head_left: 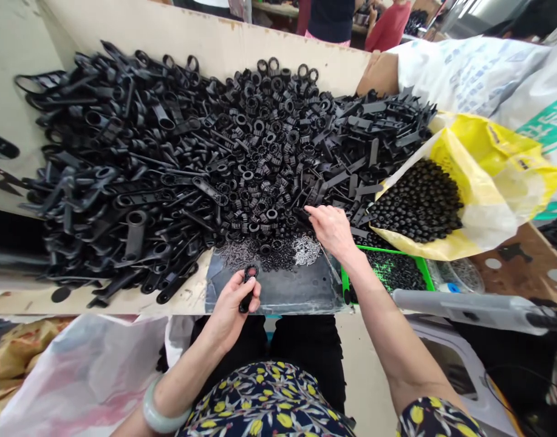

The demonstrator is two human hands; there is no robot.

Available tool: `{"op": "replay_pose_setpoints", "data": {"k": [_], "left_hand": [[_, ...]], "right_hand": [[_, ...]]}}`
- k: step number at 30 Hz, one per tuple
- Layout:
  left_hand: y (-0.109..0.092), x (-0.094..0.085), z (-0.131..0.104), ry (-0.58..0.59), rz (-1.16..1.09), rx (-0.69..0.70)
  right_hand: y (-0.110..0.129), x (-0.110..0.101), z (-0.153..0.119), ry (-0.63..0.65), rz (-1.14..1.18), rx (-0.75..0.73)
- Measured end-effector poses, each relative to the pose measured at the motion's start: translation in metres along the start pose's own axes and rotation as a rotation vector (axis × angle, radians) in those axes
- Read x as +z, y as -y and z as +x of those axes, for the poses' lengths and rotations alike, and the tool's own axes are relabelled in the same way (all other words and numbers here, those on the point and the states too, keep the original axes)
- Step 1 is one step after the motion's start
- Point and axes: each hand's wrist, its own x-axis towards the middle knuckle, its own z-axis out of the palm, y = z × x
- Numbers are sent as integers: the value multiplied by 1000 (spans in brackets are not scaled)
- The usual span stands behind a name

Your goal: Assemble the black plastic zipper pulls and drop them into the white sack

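My left hand [228, 303] is closed round a black plastic handle with a ring end [246, 298], held above the front edge of a dark work mat [287, 288]. The ring points up and away from me. At the near edge of the heap, my right hand [331, 229] has its fingers pinched together beside dark parts; what they hold, if anything, I cannot make out. Past it lie black flat strips [337, 179] and small ribbed black rings [264, 164]. Small silver pins [307, 250] lie on the mat just left of my right hand.
Long black ring-ended handles [123, 139] are heaped on the left. A yellow-white bag [483, 212] of black beads [419, 203] and a green tray [426, 273] of small parts stand right. Scissors [2, 179] lie far left. People [330, 21] are beyond the back board.
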Motion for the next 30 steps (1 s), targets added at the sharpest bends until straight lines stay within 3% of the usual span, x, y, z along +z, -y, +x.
{"op": "replay_pose_setpoints", "data": {"k": [4,7,9,11,14,16,19,23,27,30], "left_hand": [[0,3,-3,24,125,35],[-5,18,-4,174,428,159],[-10,35,1,297,759,310],[-14,55,14,371,1142,551],[-14,83,45,398,1545,904],[-11,97,66,400,1706,1000],[-7,110,88,406,1840,1038],[-6,117,99,403,1858,1074],[-13,107,95,370,1807,1070],[-16,94,90,386,1786,1065]], "right_hand": [[-20,-19,-4,-152,10,56],[-39,-30,-7,-259,-30,201],[-49,-32,-9,-258,-67,282],[-55,-29,-10,-215,-112,313],[-58,-21,-11,-147,-177,302],[-58,-15,-10,-123,-196,276],[-61,-10,-5,-115,-181,234],[-63,-15,-4,-117,-148,207],[-56,-30,-18,-181,-105,231],[-49,-33,-30,-144,-13,189]]}}
